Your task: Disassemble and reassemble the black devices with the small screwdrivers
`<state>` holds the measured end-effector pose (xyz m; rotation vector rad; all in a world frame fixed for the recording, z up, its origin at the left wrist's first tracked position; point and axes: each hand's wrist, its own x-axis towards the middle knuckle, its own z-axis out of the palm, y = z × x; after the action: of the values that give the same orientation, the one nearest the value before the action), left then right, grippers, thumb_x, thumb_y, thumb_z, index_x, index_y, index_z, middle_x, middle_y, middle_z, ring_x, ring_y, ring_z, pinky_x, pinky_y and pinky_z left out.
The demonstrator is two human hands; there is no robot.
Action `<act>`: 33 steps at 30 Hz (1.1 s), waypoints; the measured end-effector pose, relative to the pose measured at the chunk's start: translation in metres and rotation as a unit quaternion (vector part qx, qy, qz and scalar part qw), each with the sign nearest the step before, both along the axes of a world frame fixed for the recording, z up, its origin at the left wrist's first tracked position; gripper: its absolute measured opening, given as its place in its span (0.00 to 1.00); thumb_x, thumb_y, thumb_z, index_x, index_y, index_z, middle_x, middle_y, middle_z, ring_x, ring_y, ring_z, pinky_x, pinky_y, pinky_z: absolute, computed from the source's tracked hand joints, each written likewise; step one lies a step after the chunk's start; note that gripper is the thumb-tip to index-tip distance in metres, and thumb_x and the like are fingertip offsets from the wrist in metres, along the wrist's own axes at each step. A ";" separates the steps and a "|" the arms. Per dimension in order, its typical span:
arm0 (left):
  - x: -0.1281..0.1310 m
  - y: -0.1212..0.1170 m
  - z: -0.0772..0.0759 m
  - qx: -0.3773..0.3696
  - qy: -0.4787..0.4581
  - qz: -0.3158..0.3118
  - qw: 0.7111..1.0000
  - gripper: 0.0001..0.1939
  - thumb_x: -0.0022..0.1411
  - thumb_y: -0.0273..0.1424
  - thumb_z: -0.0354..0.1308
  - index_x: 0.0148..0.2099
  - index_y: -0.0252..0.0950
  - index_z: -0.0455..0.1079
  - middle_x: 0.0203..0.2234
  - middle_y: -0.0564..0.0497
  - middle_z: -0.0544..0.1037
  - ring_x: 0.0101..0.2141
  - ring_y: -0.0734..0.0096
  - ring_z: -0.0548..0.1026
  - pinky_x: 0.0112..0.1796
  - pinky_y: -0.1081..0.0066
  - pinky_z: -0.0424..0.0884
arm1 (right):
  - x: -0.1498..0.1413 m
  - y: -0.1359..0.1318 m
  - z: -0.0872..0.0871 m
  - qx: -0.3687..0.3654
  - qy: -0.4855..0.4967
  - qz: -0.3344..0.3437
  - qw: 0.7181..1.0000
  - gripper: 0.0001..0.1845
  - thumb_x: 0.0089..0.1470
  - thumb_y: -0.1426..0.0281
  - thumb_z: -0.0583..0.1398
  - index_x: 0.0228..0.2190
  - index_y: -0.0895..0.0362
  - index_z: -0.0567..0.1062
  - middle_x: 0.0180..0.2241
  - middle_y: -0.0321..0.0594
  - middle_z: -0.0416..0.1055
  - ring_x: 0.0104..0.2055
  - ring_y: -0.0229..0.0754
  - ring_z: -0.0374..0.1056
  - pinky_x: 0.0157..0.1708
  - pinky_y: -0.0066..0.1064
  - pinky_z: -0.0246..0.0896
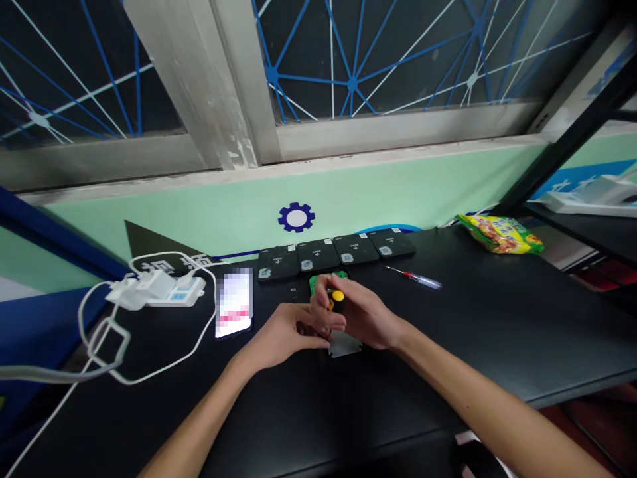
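My right hand point(365, 311) is closed around a screwdriver point(338, 298) with a yellow-and-black handle, its butt end pointing up towards me. Its tip is hidden beneath my fingers. Under both hands lies an opened device, with a green circuit board point(314, 284) showing at the far side and a silver metal plate point(344, 344) at the near side. My left hand point(283, 333) grips the device's left side, thumb along the plate and fingers curled close to the screwdriver. Where those fingertips press is partly hidden.
Several flat black boxes point(318, 257) line the wall behind. Right of them lie a second screwdriver point(423, 280) with a clear handle and a green-yellow snack bag point(502, 234). A lit phone point(234, 302) and a white power strip point(174, 292) with looping cables are on the left.
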<state>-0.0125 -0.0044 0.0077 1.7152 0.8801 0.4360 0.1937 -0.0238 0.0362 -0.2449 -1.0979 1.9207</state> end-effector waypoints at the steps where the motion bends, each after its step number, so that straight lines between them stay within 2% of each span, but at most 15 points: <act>1: -0.001 0.000 -0.002 0.005 0.002 0.002 1.000 0.08 0.59 0.34 0.76 0.41 0.39 0.85 0.37 0.49 0.87 0.39 0.59 0.84 0.40 0.67 0.74 | 0.000 0.000 -0.001 -0.003 0.008 0.003 1.000 0.20 0.73 0.55 0.53 0.35 0.55 0.72 0.25 0.32 0.59 0.26 0.39 0.53 0.33 0.33 0.57; 6: -0.002 0.001 -0.005 0.011 0.007 0.010 1.000 0.05 0.58 0.33 0.76 0.36 0.40 0.85 0.36 0.50 0.87 0.38 0.60 0.84 0.40 0.66 0.74 | 0.002 0.003 -0.003 0.008 0.028 0.011 1.000 0.11 0.65 0.61 0.59 0.35 0.55 0.72 0.25 0.32 0.60 0.26 0.40 0.54 0.33 0.35 0.59; 10: -0.001 0.000 -0.002 0.014 0.019 0.005 1.000 0.04 0.59 0.33 0.75 0.36 0.40 0.85 0.36 0.50 0.87 0.37 0.62 0.83 0.40 0.66 0.74 | 0.003 0.004 -0.002 0.044 -0.004 -0.023 0.999 0.20 0.70 0.60 0.55 0.30 0.58 0.76 0.29 0.39 0.65 0.31 0.42 0.61 0.36 0.36 0.60; 14: 0.000 -0.001 0.000 0.005 0.015 0.019 1.000 0.06 0.58 0.33 0.75 0.38 0.39 0.84 0.35 0.50 0.86 0.36 0.62 0.82 0.38 0.67 0.73 | 0.002 0.002 0.001 0.013 -0.012 -0.017 1.000 0.19 0.72 0.57 0.56 0.34 0.56 0.75 0.25 0.33 0.61 0.27 0.40 0.56 0.34 0.34 0.59; 18: 0.001 -0.001 0.000 0.014 0.015 0.013 1.000 0.04 0.58 0.33 0.75 0.37 0.40 0.85 0.36 0.50 0.86 0.37 0.62 0.81 0.39 0.67 0.72 | -0.001 0.000 0.001 0.004 -0.006 -0.010 1.000 0.27 0.75 0.56 0.53 0.27 0.56 0.72 0.23 0.34 0.60 0.26 0.39 0.54 0.31 0.33 0.55; 20: 0.001 -0.001 -0.001 0.023 0.012 0.014 1.000 0.04 0.58 0.32 0.75 0.36 0.40 0.85 0.36 0.50 0.86 0.37 0.62 0.81 0.39 0.67 0.72 | -0.001 0.000 -0.001 0.001 0.001 -0.008 1.000 0.28 0.75 0.56 0.51 0.26 0.56 0.73 0.22 0.33 0.58 0.25 0.39 0.52 0.30 0.33 0.54; 23: 0.001 -0.001 -0.002 0.030 0.013 0.018 0.999 0.04 0.58 0.32 0.75 0.36 0.40 0.85 0.35 0.51 0.85 0.35 0.64 0.80 0.37 0.68 0.69 | 0.000 0.000 -0.003 -0.010 0.033 0.003 0.999 0.19 0.72 0.57 0.53 0.33 0.55 0.73 0.22 0.31 0.57 0.24 0.40 0.49 0.31 0.34 0.55; 25: 0.002 -0.002 -0.002 0.035 0.024 0.016 0.999 0.05 0.59 0.32 0.75 0.37 0.40 0.85 0.35 0.51 0.85 0.34 0.65 0.78 0.36 0.69 0.68 | 0.001 0.000 -0.003 -0.007 0.037 0.000 0.999 0.14 0.69 0.59 0.56 0.35 0.54 0.73 0.23 0.32 0.59 0.25 0.41 0.52 0.33 0.35 0.56; 29: 0.004 -0.003 0.003 0.056 0.047 0.023 0.997 0.04 0.58 0.31 0.75 0.37 0.40 0.84 0.34 0.52 0.83 0.31 0.69 0.72 0.33 0.70 0.64 | 0.000 -0.001 0.001 0.019 -0.003 -0.026 0.999 0.26 0.74 0.59 0.52 0.26 0.56 0.73 0.23 0.35 0.60 0.28 0.41 0.55 0.34 0.35 0.55; 33: 0.006 -0.006 0.005 0.075 0.045 0.022 0.996 0.04 0.59 0.29 0.74 0.39 0.40 0.85 0.36 0.52 0.81 0.30 0.70 0.69 0.33 0.70 0.63 | -0.002 -0.002 0.002 0.012 -0.001 -0.022 1.000 0.30 0.76 0.55 0.50 0.25 0.56 0.74 0.20 0.32 0.55 0.25 0.40 0.51 0.32 0.34 0.52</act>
<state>-0.0067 -0.0100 0.0123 1.8672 0.9729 0.4665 0.1915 -0.0253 0.0381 -0.2547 -1.1077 1.8668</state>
